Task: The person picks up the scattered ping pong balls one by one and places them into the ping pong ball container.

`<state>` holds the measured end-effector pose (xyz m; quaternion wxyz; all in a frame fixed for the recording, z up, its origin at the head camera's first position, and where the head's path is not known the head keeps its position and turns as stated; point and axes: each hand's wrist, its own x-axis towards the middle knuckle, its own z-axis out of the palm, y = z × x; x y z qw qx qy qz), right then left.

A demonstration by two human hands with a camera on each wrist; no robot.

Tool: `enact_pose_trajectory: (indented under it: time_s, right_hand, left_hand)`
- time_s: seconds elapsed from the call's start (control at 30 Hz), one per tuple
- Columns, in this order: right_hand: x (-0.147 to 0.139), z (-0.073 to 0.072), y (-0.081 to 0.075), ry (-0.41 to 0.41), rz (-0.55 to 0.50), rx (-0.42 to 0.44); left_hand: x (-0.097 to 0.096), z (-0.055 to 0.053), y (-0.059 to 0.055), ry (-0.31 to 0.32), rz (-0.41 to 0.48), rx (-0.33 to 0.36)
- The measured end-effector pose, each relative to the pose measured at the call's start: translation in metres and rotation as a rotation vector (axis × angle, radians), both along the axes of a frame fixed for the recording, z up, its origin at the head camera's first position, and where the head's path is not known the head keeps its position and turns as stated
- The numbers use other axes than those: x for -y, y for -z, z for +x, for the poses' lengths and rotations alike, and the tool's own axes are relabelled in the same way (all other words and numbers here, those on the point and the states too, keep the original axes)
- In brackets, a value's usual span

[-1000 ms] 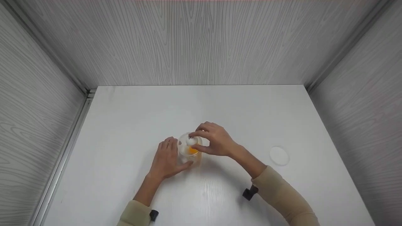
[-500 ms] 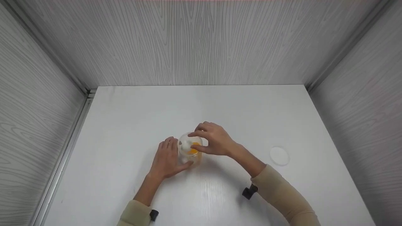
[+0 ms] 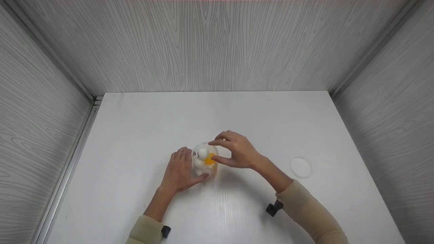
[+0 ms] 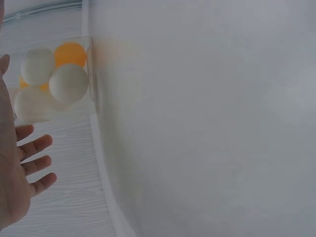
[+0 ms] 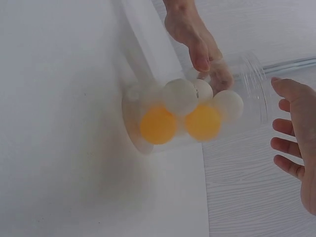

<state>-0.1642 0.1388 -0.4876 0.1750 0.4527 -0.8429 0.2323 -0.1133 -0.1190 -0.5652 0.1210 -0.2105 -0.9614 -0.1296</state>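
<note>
A clear plastic jar (image 3: 213, 172) stands upright on the white table, its top uncovered. Several white balls (image 5: 180, 98) and two orange balls (image 5: 158, 124), like table tennis balls, lie inside it. On top of the pile in the head view is a white ball (image 3: 203, 154). My left hand (image 3: 179, 171) holds the jar from its left, fingers along the far side and thumb at the near side. Over the jar's right rim, my right hand (image 3: 239, 150) hovers with thumb and fingers apart and nothing between them.
A round whitish translucent lid (image 3: 301, 167) lies flat on the table to the right of my right hand. Grey wood-grain panels (image 3: 217, 47) wall in the back and both sides of the white tabletop (image 3: 152, 115).
My right hand has released a white ball into the jar, and the ball now rests on the others. That hand has since moved slightly right. The left hand stays put.
</note>
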Motion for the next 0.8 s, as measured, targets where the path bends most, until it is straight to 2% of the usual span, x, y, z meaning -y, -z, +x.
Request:
enact_pose_trajectory:
  time_s: [0.2, 0.37, 0.6, 0.8]
  right_hand:
    - [-0.014, 0.003, 0.001, 0.033, 0.002, 0.051]
    - [-0.027, 0.007, 0.003, 0.106, 0.029, 0.067]
    - [-0.047, 0.014, 0.003, 0.228, 0.090, 0.073]
    - [-0.063, 0.019, 0.002, 0.324, 0.189, 0.071]
  left_hand:
    - [0.001, 0.000, 0.000, 0.015, 0.055, 0.003]
    - [0.002, -0.001, -0.003, 0.041, 0.095, 0.011]
    - [0.007, -0.002, -0.009, 0.041, 0.070, 0.053]
    - [0.014, -0.004, -0.017, 0.041, 0.016, 0.065]
